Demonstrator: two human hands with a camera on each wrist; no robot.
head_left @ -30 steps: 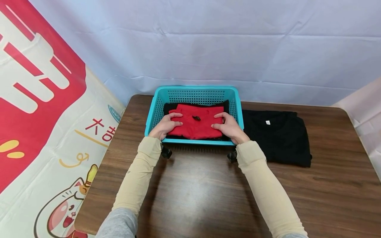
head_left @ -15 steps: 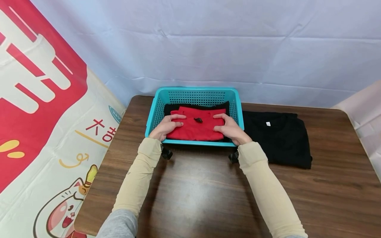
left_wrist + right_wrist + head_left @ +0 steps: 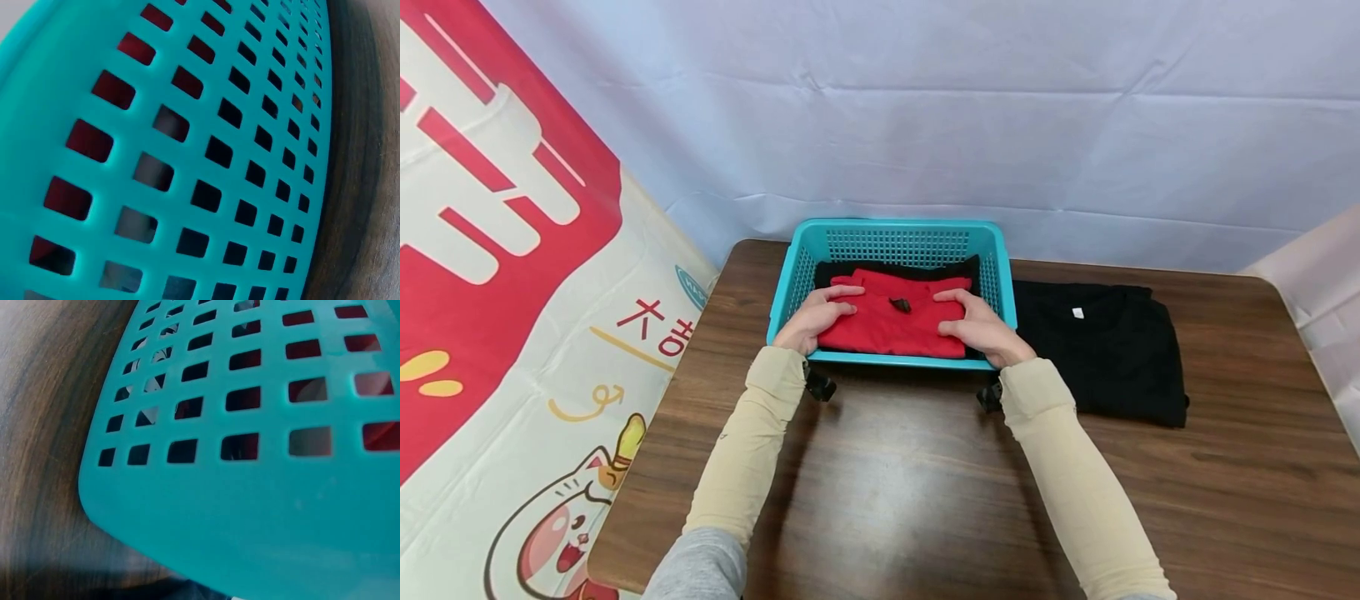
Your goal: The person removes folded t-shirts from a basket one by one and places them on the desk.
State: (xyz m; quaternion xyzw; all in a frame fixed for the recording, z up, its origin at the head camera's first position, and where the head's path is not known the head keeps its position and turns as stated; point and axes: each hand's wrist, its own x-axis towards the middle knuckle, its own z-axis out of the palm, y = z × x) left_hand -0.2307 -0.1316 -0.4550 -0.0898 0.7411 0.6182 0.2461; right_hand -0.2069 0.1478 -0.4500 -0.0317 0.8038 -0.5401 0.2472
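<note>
A folded red T-shirt (image 3: 887,321) with a dark tag near its neckline lies in a turquoise plastic basket (image 3: 895,360), on top of black cloth (image 3: 917,270). In the head view my left hand (image 3: 820,315) grips the shirt's left side, thumb and forefinger showing on top. Opposite it, my right hand (image 3: 981,323) holds the right side in the same way. The other fingers are mostly hidden. Both wrist views face the basket's perforated wall (image 3: 187,169), with bits of red cloth and hand showing through the holes.
Right of the basket, a folded black T-shirt (image 3: 1105,358) with a white label lies on the brown wooden table (image 3: 880,500). A pale cloth backdrop (image 3: 925,125) hangs behind the table. A printed red and white banner (image 3: 512,333) stands at the left.
Both hands stay on the red T-shirt at its sides. The shirt has shifted slightly, and the left fingers have slid a little outward. The basket and the black T-shirt keep their places.
</note>
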